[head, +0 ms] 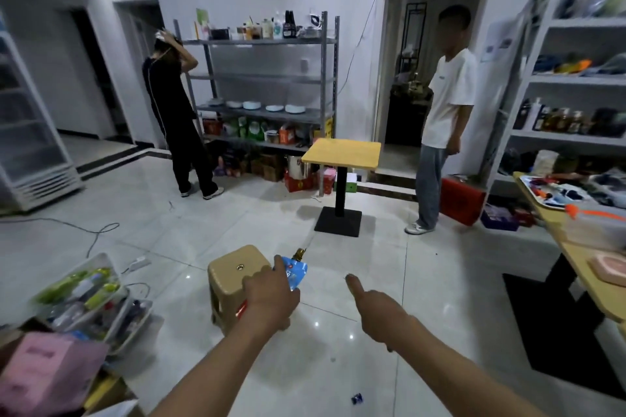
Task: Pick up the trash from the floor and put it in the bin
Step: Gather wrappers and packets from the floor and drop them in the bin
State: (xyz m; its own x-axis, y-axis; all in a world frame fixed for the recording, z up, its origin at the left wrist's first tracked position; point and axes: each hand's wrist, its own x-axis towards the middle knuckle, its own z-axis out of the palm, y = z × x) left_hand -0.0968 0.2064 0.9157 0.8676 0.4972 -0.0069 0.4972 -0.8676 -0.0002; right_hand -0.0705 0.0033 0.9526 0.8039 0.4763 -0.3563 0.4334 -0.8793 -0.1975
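Observation:
My left hand (269,298) is closed around a bunch of trash: a blue wrapper (295,272) sticks out to the right of the fist, a small gold piece (300,252) shows above it, and a red scrap (241,310) peeks out below. My right hand (376,306) is held out over the floor, thumb extended forward and the other fingers curled under, with nothing in it. A small blue scrap (357,398) lies on the white tile floor near the bottom of the view. No bin is visible.
A tan plastic stool (233,272) stands just beyond my left hand. A small yellow-topped table (342,152) on a black base is ahead. Two people stand at the far left and right. Shelves line the walls; trays of bottles (88,301) lie at left, a cluttered table (582,247) at right.

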